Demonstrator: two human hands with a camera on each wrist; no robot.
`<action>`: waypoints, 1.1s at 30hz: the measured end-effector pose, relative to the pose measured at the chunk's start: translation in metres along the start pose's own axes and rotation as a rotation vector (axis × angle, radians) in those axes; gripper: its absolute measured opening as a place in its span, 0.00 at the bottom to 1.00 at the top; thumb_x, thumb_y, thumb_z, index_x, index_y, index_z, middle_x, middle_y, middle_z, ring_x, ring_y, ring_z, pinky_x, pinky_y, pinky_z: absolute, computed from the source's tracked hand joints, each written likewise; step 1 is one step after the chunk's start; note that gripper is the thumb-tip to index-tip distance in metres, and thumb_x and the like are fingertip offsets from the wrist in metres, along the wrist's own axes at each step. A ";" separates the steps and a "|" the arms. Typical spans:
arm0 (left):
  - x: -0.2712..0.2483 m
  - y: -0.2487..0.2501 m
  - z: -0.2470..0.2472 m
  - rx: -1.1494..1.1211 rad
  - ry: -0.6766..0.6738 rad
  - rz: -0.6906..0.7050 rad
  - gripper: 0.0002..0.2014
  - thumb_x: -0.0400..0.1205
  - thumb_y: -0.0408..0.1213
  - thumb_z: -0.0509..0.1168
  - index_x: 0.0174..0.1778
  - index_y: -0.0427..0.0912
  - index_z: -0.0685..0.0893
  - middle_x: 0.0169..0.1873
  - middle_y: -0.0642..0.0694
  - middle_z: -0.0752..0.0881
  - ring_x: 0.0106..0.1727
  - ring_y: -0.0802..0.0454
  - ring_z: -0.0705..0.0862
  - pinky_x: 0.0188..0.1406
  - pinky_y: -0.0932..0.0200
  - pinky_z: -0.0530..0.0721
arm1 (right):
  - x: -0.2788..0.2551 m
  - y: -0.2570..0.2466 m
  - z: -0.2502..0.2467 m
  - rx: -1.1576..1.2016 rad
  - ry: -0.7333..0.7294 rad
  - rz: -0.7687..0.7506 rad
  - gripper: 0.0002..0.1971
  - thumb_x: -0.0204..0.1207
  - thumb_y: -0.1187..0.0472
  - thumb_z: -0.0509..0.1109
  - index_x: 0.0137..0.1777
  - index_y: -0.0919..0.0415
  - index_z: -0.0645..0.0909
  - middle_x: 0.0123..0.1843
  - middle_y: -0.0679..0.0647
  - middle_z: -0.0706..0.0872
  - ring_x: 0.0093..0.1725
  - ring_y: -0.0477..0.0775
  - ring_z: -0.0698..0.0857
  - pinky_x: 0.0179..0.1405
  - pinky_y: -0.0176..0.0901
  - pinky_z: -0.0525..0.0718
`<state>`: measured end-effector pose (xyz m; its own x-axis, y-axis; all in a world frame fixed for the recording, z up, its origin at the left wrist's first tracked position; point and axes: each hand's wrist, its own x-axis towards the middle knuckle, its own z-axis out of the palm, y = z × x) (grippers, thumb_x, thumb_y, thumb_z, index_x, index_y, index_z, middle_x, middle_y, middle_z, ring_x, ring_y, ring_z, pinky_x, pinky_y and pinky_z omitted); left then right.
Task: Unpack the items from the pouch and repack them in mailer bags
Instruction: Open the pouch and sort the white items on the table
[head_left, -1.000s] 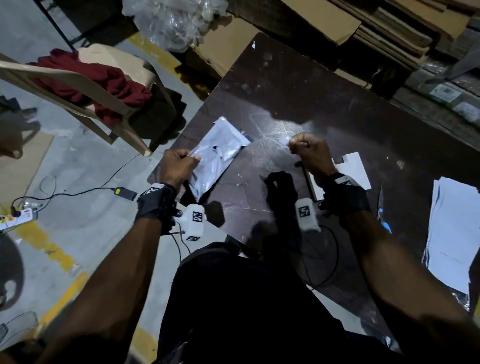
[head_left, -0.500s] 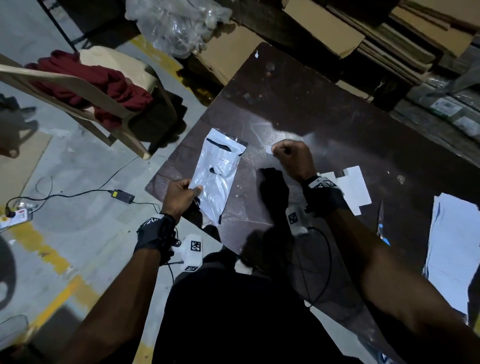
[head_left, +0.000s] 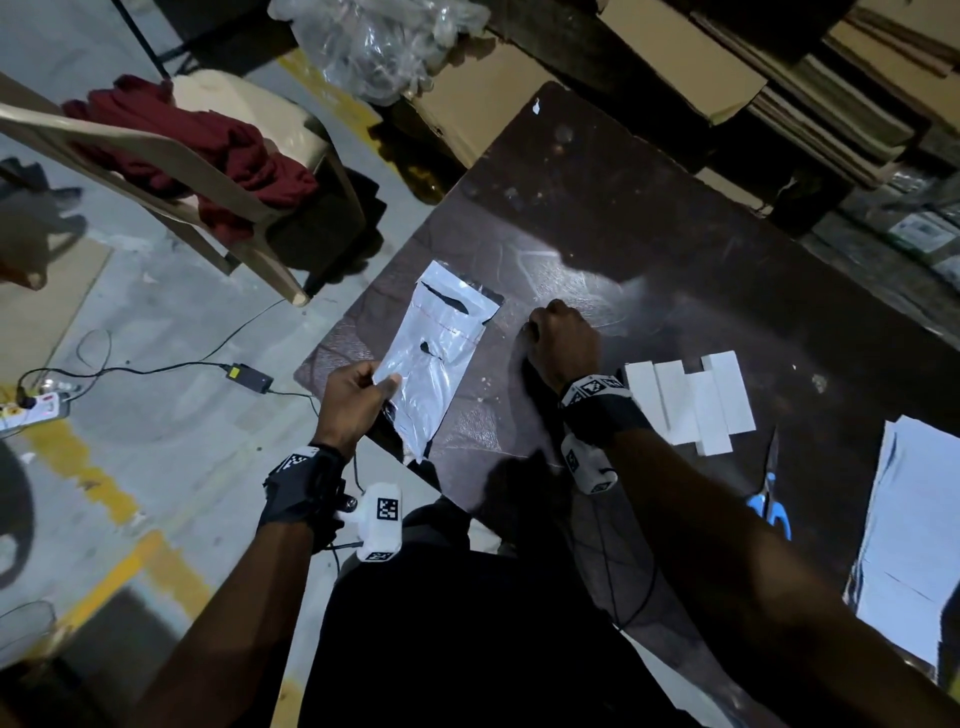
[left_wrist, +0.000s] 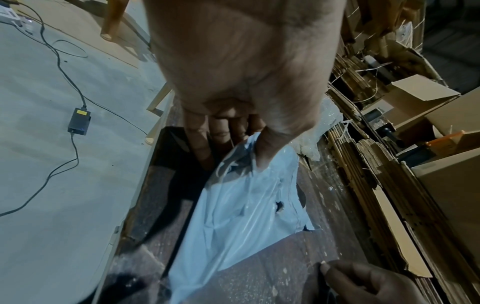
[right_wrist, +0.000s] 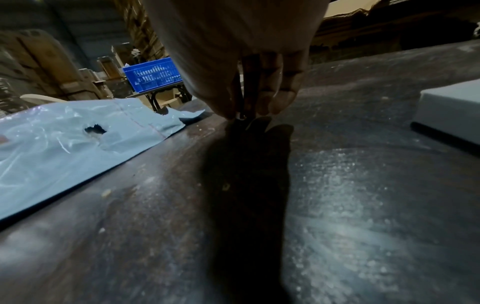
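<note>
At the centre of the head view, the torn pouch (head_left: 439, 358) is lying flat on the dark counter (head_left: 649, 249), its long axis running from lower left to upper right. Its near corner is being pinched by the left hand (head_left: 350, 405). The right hand (head_left: 563, 340) is being held fisted beside it; whether anything is inside cannot be told.

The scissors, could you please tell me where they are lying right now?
In the head view the scissors lie on the table at the right, between the white cards and the paper stack, beside the right forearm.
</note>
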<state>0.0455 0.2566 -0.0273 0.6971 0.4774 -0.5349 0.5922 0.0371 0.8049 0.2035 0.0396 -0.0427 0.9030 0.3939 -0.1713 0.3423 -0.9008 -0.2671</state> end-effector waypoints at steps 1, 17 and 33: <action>-0.001 0.002 0.000 -0.011 0.004 0.007 0.03 0.81 0.30 0.70 0.47 0.35 0.88 0.36 0.39 0.88 0.31 0.48 0.83 0.35 0.58 0.83 | 0.000 0.001 0.000 0.007 -0.018 -0.006 0.13 0.80 0.56 0.63 0.51 0.63 0.84 0.50 0.61 0.83 0.50 0.65 0.84 0.43 0.55 0.85; -0.010 0.101 0.019 -0.442 -0.275 0.143 0.12 0.85 0.28 0.62 0.63 0.37 0.83 0.50 0.44 0.91 0.47 0.50 0.89 0.46 0.57 0.88 | -0.025 -0.047 -0.059 1.462 -0.252 0.430 0.17 0.79 0.44 0.69 0.57 0.57 0.83 0.46 0.54 0.87 0.41 0.53 0.86 0.40 0.51 0.90; 0.064 0.134 0.107 0.005 -0.134 0.227 0.07 0.81 0.27 0.69 0.53 0.40 0.84 0.37 0.52 0.85 0.40 0.59 0.83 0.49 0.60 0.80 | 0.096 0.106 -0.076 1.156 0.289 0.599 0.21 0.75 0.68 0.73 0.23 0.58 0.69 0.18 0.49 0.71 0.17 0.42 0.69 0.19 0.33 0.68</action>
<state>0.2127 0.1979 0.0194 0.8592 0.3529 -0.3706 0.4166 -0.0620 0.9070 0.3461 -0.0318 -0.0151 0.9072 -0.1882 -0.3764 -0.4098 -0.1921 -0.8917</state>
